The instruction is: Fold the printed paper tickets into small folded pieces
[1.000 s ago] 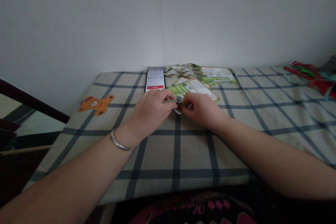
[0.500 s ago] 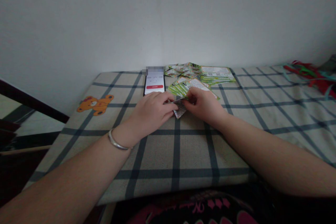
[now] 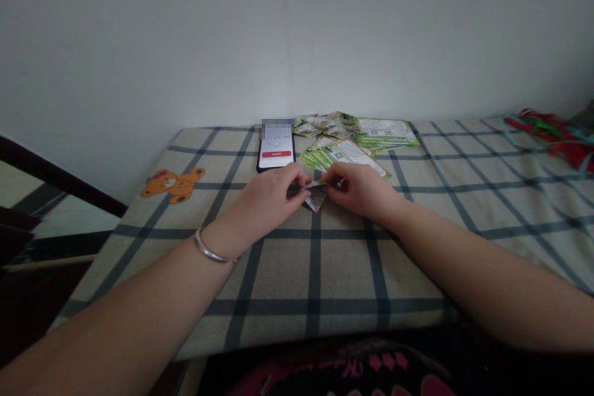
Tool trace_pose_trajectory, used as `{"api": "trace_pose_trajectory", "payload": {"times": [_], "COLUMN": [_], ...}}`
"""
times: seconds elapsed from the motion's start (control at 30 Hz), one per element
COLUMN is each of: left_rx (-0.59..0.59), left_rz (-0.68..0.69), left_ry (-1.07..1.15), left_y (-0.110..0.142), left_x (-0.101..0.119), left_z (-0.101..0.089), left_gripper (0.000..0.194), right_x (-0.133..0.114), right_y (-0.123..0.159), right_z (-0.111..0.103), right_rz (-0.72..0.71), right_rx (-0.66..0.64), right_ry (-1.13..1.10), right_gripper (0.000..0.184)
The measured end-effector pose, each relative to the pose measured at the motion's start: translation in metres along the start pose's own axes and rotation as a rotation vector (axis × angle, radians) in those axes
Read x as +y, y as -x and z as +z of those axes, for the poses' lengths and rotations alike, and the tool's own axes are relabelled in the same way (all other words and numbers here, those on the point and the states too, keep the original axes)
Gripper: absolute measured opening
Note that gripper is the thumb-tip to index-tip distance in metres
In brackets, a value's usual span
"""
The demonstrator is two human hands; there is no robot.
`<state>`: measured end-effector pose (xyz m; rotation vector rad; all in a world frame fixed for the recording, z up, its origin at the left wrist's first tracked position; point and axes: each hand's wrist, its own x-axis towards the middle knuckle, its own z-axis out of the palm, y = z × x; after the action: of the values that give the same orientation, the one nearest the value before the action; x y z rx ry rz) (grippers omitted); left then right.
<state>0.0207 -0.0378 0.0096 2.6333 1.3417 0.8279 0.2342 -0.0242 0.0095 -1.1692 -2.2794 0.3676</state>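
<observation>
Both of my hands pinch one small folded paper leaflet (image 3: 316, 195) just above the checked cloth (image 3: 325, 260). My left hand (image 3: 266, 198), with a silver bangle on its wrist, grips the leaflet's left side with closed fingers. My right hand (image 3: 359, 189) grips its right side, fingers curled. Behind the hands lies a loose pile of green and white leaflets (image 3: 352, 139), some flat and some folded.
A phone (image 3: 276, 145) with a lit timer screen lies face up behind my left hand. An orange bear print (image 3: 172, 184) marks the cloth at the left. Red and green ribbons (image 3: 552, 136) lie at the far right. A wall stands right behind the table.
The leaflet between my fingers has been turned and folded further; both hands stay together at the same spot, shifting only slightly. The phone's timer has advanced.
</observation>
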Motion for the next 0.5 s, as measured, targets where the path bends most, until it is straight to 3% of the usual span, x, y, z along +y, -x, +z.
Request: {"api": "trace_pose_trajectory", "payload": {"times": [0.17,0.5], "left_rx": [-0.026,-0.176], "left_rz": [0.07,0.127], "left_ry": [-0.031,-0.002], "left_y": [0.0,0.0], "left_x": [-0.001,-0.008], "left_z": [-0.002,-0.005], "left_gripper": [0.013,0.01], "right_x": [0.002,-0.001], "right_y": [0.0,0.0], "right_z": [-0.003,-0.01], "right_rz": [-0.131,-0.293], "right_rx": [-0.044,-0.22], "right_ry": [0.077,0.227], "right_gripper": [0.019,0.018]}}
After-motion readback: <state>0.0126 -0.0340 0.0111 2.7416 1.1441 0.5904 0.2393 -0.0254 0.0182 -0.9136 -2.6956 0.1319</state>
